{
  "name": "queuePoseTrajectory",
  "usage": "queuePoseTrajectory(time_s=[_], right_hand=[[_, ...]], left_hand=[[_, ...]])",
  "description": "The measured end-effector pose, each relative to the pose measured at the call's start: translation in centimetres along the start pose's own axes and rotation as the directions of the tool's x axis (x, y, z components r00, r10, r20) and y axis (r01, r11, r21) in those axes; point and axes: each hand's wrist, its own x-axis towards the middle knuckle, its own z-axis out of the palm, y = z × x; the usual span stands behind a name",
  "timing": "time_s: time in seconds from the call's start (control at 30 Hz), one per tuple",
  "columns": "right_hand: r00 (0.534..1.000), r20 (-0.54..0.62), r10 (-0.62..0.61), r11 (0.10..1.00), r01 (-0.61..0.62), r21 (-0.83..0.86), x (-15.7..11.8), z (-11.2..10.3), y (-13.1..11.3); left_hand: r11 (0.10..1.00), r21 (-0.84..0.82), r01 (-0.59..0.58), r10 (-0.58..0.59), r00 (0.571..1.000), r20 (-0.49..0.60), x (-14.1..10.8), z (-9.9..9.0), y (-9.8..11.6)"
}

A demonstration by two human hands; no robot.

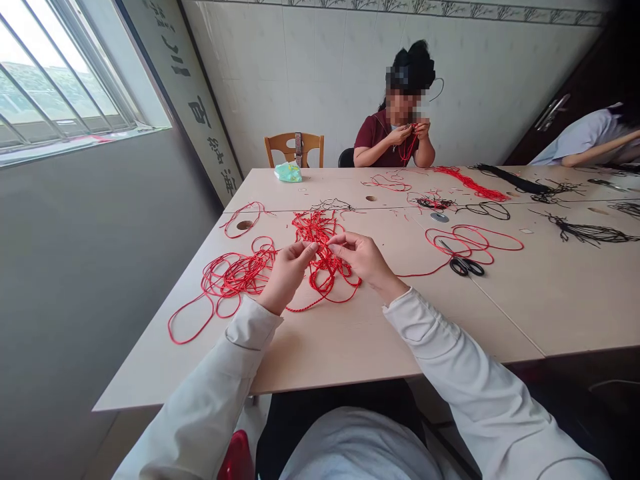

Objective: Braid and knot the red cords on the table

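Note:
My left hand (287, 273) and my right hand (367, 259) are raised over the table, close together with thumbs and forefingers pinched. A thin red cord appears to run between the fingertips, hard to separate from the red behind. Just behind my hands lies a heap of braided red cords (315, 228), with loops (324, 285) showing below my fingers. Left of my left hand is a loose tangle of smooth red cord (235, 275). To the right of my right hand, another red cord (500, 235) lies in wide loops, partly under black-handled scissors (466, 267).
On the table (350, 347) are black cord bundles (590, 230), a red cord bundle (473, 184), a metal disc (439, 217) and a green packet (289, 173). A person (387, 143) opposite handles red cord; another leans in at right. An empty wooden chair (313, 148) stands behind.

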Motion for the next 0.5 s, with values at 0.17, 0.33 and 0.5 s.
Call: queuePoseTrajectory(time_s=[0.17, 0.33, 0.5], right_hand=[[0.999, 0.014, -0.044, 0.992, 0.042, 0.123, 0.02, 0.16, -0.17], [0.994, 0.110, -0.004, 0.986, -0.014, 0.167, 0.04, -0.29, -0.23], [0.982, 0.150, 0.116, 0.979, -0.139, 0.152, 0.04, -0.68, -0.07]], left_hand=[[0.989, 0.143, -0.030, 0.025, 0.999, 0.037, -0.26, 0.17, 0.52], [0.947, 0.316, -0.056, 0.045, 0.998, 0.043, -0.11, 0.05, 0.47], [0.842, 0.518, -0.150, 0.148, 0.988, 0.044, -0.17, 0.08, 0.28]])
